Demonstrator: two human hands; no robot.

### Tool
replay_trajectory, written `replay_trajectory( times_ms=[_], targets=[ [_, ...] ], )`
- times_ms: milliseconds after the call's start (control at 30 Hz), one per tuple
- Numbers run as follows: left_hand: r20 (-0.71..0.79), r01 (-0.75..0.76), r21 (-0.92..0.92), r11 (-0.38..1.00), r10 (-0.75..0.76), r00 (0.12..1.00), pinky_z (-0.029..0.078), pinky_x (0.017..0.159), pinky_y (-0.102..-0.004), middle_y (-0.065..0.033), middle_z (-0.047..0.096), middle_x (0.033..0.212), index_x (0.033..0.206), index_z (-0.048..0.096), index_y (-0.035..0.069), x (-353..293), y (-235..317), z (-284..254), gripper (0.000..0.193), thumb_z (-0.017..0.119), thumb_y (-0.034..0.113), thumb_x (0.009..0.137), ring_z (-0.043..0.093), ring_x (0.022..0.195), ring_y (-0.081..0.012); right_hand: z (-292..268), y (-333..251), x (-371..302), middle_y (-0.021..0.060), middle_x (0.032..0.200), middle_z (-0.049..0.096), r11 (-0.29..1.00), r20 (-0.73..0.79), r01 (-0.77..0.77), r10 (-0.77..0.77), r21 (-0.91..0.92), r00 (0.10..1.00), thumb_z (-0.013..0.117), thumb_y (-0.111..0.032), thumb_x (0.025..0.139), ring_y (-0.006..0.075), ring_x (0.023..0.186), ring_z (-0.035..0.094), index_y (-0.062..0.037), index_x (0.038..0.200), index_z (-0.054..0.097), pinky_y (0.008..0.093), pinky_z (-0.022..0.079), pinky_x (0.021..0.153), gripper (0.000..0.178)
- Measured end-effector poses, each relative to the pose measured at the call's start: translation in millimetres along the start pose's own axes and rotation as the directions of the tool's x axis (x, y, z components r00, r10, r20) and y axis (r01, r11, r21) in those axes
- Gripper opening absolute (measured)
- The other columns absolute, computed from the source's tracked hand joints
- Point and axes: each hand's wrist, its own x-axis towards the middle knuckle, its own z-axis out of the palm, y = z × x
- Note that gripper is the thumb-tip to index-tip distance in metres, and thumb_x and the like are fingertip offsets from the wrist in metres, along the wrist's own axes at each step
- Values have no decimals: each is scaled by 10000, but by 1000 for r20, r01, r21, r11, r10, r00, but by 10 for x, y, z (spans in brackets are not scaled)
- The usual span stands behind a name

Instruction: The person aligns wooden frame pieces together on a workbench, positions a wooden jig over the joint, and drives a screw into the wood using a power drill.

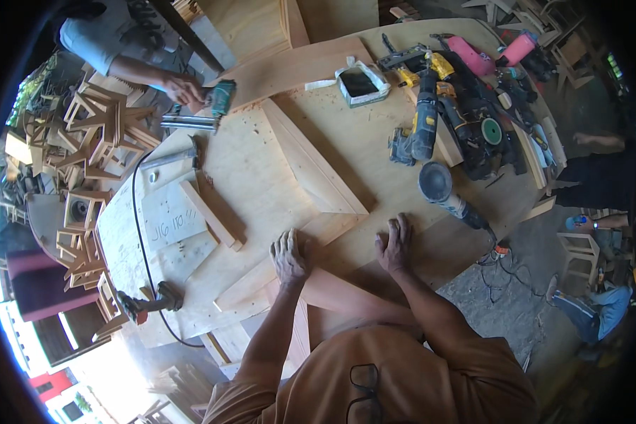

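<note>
On the bench: both hands press flat on a pale wooden panel.
Left fingers: the left hand lies palm down, fingers spread and gripping nothing, on the near edge of the wooden panel.
Right fingers: the right hand lies flat likewise, fingers together and pointing away, holding nothing, just beside the left on the same panel.
Panel: it lies at the bench's near edge, with a triangular wooden frame touching its far side.
Progress: the frame pieces look laid out and butted together; no tool is in hand, so joining or finishing appears still to come.
Close by: a round sander rests right of the frame, and beyond it a yellow drill among a heap of power tools.
Further out: a plywood jig board lies to the left; a co-worker's hand holds a green power tool at the far edge of the bench.
</note>
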Motion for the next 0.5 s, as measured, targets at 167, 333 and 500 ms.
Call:
replay_trajectory(
  times_ms=[167, 333, 500],
  targets=[
    [-24, 3, -13, 1000, -4, 1000, 401, 1042, -454, -185, 624, 1275, 1329, 558, 7, -10, 8, -20, 508, 615, 311, 926, 584, 1143, -363, 38, 10, -41, 273, 1509, 379, 999, 34, -2, 3, -33, 999, 635, -316, 909, 505, 1371, 395, -11, 1343, 475, 630, 331, 1124, 554],
    [-14, -11, -9, 1000, 10, 1000, 397, 1048, -457, -186, 620, 1283, 1326, 560, 6, 2, -6, 12, 507, 607, 332, 940, 579, 1155, -361, 27, 29, -26, 273, 1514, 377, 999, 17, -16, 17, -38, 1000, 635, -314, 906, 506, 1371, 398, -21, 1348, 474, 627, 322, 1132, 554],
    [-8, -3, -16, 1000, 3, 1000, 388, 1057, -465, -188, 613, 1290, 1329, 557, 6, -3, 14, -6, 516, 598, 359, 953, 571, 1169, -366, 10, -16, 0, 274, 1494, 389, 999, -6, 3, -3, -33, 1000, 636, -316, 909, 503, 1360, 413, -10, 1329, 480, 634, 339, 1118, 543]
  ],
)
